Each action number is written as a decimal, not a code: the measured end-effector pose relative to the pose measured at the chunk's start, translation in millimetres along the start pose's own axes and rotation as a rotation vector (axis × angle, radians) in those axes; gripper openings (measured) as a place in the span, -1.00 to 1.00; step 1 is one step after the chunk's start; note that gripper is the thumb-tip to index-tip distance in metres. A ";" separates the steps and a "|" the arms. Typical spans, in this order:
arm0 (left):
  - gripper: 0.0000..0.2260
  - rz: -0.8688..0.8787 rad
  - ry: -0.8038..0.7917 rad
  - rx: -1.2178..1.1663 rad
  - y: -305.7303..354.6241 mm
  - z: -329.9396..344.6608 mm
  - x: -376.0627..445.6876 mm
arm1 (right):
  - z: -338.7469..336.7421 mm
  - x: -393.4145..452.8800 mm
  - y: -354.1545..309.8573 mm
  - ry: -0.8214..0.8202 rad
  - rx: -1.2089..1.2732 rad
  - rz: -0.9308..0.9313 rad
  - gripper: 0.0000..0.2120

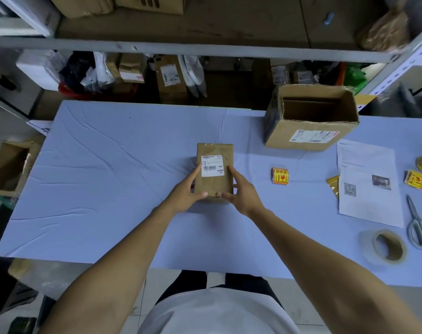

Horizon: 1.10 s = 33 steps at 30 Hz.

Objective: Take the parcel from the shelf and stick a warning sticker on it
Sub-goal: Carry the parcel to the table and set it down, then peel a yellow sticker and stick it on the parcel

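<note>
1. The left hand (187, 190) and right hand (242, 191) clasp the parcel (214, 173) from either side, fingers curled along its edges and thumbs at its near end.
2. The parcel rests mid-worktop (108, 177), label (213, 165) facing up.
3. To its right lies a stack of warning stickers (280, 175); further right are a printed sheet (369, 184), scissors (419, 227) and a tape roll (388, 247).
4. An open carton (311, 116) stands at the far right, well apart.
5. The parcel's long axis runs away from the person, towards the shelf (205, 48).

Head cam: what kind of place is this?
Likely a parcel packing or sorting room: metal shelf stacked with labelled parcels, warning stickers and tape roll on the table.
</note>
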<state>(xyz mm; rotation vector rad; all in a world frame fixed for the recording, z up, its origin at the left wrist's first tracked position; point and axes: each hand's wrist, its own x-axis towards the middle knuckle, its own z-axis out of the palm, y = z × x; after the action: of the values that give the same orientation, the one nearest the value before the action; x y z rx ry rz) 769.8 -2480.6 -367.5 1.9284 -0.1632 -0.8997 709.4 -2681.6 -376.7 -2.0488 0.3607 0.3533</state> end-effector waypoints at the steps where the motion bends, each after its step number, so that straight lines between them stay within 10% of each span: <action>1: -0.20 0.002 0.005 0.002 -0.5 1.1 0.6 | 0.6 -0.2 -0.1 0.000 0.000 -0.005 -0.12; 18: -0.26 0.232 0.306 0.544 74.1 78.1 14.2 | -77.3 -32.0 27.4 0.188 -0.152 0.038 -0.27; 33: -0.42 0.141 0.245 0.428 66.3 210.4 118.9 | -142.3 7.2 135.7 0.304 -0.066 0.206 -0.52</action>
<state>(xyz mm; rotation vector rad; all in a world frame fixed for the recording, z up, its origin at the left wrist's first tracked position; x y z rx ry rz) 735.3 -2720.7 -430.4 2.3707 -0.3641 -0.5575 676.6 -2870.8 -419.6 -2.1383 0.7578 0.1772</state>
